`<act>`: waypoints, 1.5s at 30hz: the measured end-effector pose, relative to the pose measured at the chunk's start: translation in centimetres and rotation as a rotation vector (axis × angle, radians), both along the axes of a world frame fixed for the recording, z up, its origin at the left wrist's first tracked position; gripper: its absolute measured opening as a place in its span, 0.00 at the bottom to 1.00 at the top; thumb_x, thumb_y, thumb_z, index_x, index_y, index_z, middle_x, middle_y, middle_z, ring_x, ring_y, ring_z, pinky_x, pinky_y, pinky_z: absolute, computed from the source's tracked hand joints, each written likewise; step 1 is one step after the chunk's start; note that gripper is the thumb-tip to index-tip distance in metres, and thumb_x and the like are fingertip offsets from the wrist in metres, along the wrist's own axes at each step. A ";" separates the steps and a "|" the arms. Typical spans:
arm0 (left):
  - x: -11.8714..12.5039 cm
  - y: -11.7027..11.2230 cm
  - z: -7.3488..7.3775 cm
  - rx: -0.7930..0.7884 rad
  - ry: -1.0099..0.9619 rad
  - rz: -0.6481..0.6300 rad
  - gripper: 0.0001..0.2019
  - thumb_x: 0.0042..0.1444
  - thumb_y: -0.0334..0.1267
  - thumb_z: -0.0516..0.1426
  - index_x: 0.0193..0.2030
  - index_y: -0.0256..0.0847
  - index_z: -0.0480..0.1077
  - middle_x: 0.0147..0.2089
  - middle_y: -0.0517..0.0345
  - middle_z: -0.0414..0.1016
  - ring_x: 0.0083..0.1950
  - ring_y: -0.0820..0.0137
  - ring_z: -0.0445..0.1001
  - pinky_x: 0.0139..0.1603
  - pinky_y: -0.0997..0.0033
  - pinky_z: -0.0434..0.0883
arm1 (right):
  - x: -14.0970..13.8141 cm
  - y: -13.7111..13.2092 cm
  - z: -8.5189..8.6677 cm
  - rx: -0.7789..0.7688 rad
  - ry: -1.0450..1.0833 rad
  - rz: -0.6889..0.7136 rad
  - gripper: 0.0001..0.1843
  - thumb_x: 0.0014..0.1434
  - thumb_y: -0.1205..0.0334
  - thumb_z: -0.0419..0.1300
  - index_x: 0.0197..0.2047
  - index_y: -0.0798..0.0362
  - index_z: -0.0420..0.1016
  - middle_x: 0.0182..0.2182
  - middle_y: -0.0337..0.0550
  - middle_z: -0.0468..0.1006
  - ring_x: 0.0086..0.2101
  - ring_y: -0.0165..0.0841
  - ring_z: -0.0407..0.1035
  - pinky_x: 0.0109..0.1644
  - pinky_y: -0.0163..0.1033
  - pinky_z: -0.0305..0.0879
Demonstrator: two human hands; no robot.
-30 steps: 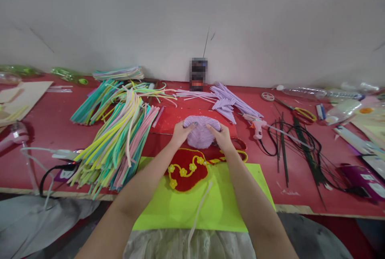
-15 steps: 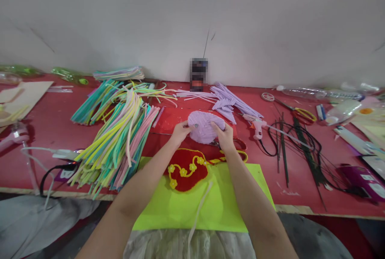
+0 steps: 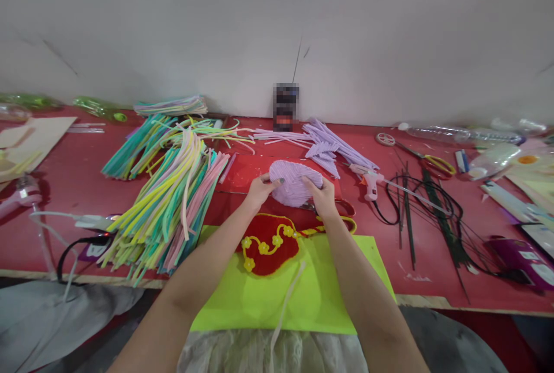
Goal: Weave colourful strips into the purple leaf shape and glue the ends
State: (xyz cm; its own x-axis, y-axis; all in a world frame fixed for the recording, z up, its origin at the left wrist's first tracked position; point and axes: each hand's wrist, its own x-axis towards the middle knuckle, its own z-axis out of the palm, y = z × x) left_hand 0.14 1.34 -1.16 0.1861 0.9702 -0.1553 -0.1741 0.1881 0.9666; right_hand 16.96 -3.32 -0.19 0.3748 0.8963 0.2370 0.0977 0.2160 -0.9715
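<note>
Between my two hands is a rounded lilac piece made of pipe cleaners laid side by side. My left hand pinches its left edge, and my right hand grips its right edge with the thumb on top. Below it lies a red fuzzy piece with yellow trim, small yellow flowers and a twisted red and yellow handle. That piece rests on a bright yellow-green sheet. Scissors with red handles lie partly hidden behind my right hand.
Bundles of coloured pipe cleaners lie to the left, lilac ones at the back. On the right are a pink glue gun, yellow-handled scissors, dark green stems and a purple box. A white wall closes off the back.
Both hands and the lilac piece have shifted very slightly left; the grip stays the same. Everything else on the table lies as before.
</note>
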 end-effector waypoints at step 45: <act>0.6 -0.4 0.3 0.063 0.079 0.043 0.20 0.26 0.43 0.68 0.28 0.35 0.74 0.28 0.57 0.77 0.31 0.69 0.72 0.37 0.69 0.69 | 0.0 0.5 -0.7 -0.019 0.143 0.046 0.17 0.45 0.52 0.65 0.37 0.54 0.76 0.35 0.41 0.79 0.38 0.36 0.71 0.45 0.42 0.67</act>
State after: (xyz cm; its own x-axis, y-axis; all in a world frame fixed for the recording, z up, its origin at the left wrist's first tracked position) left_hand 0.71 0.90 -0.88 0.1336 0.9853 -0.1065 -0.1035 0.1207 0.9873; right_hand 16.98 -2.78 -0.92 0.3620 0.9171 0.1668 -0.0517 0.1984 -0.9788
